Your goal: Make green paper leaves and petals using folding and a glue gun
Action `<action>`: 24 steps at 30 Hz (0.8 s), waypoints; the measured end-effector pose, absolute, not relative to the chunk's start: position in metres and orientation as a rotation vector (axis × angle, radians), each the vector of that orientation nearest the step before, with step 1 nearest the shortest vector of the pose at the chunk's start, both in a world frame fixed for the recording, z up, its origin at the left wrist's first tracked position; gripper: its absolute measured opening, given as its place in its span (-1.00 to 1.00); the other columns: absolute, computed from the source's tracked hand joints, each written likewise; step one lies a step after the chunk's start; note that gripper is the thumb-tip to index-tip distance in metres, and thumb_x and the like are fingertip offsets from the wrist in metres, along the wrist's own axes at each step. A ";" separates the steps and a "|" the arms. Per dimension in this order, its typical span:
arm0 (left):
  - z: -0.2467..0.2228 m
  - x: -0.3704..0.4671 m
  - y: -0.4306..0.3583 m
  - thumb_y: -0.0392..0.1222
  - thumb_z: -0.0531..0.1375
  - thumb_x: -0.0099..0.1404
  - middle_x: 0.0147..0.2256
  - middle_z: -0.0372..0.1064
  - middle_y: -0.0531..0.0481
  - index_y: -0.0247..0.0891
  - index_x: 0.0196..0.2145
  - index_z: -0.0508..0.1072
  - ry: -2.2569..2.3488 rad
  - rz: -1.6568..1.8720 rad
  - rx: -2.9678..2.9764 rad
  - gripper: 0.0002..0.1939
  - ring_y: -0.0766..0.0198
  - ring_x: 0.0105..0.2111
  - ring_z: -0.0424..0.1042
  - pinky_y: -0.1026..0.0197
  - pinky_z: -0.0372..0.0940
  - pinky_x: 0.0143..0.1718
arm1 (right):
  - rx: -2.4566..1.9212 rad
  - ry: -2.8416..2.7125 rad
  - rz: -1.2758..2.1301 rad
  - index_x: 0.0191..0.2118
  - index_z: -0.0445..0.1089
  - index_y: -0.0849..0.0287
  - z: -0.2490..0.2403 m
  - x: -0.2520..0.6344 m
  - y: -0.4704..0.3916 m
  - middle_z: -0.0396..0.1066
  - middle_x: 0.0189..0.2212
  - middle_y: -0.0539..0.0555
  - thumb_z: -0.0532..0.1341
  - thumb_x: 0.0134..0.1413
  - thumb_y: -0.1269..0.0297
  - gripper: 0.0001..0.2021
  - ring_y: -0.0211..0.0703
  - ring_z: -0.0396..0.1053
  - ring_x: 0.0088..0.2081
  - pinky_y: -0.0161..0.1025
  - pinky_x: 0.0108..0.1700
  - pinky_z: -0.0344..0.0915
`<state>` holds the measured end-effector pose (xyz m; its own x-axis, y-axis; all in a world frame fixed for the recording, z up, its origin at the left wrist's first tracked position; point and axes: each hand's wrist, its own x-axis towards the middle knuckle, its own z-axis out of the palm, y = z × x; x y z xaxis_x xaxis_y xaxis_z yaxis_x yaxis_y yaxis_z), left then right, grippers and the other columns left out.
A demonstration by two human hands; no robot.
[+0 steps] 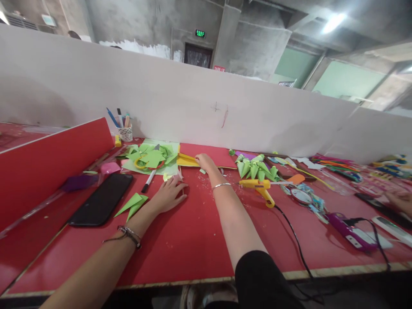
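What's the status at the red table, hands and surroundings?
Right hand at yellow paper, grip unclear. Left hand palm-down, fingers spread, on red table. Glue gun beside right forearm; green paper pile beyond left hand.

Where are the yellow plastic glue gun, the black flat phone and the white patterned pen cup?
Yellow plastic glue gun [257, 185]: head view, body.
Black flat phone [102, 200]: head view, screen.
White patterned pen cup [125, 134]: head view, side wall.

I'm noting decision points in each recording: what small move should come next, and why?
Probably draw the yellow paper toward the person with the right hand: its fingers are at the paper's right end, and the red tabletop nearer the person has open space. The left hand rests there, fingers spread.
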<state>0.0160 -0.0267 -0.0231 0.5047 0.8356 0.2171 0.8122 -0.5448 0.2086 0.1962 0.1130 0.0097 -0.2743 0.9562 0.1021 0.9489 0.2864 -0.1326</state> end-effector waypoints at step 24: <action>-0.025 0.016 -0.025 -0.04 -0.02 0.23 -0.01 0.10 -0.13 -0.13 -0.05 0.26 1.430 0.498 2.625 -0.65 0.02 0.04 0.06 -0.08 0.08 -0.01 | -1.868 -2.486 0.052 -0.06 0.28 0.11 0.008 0.195 0.113 0.31 -0.09 0.16 0.10 0.00 -0.04 -0.56 -0.06 0.29 -0.08 -0.19 -0.14 0.24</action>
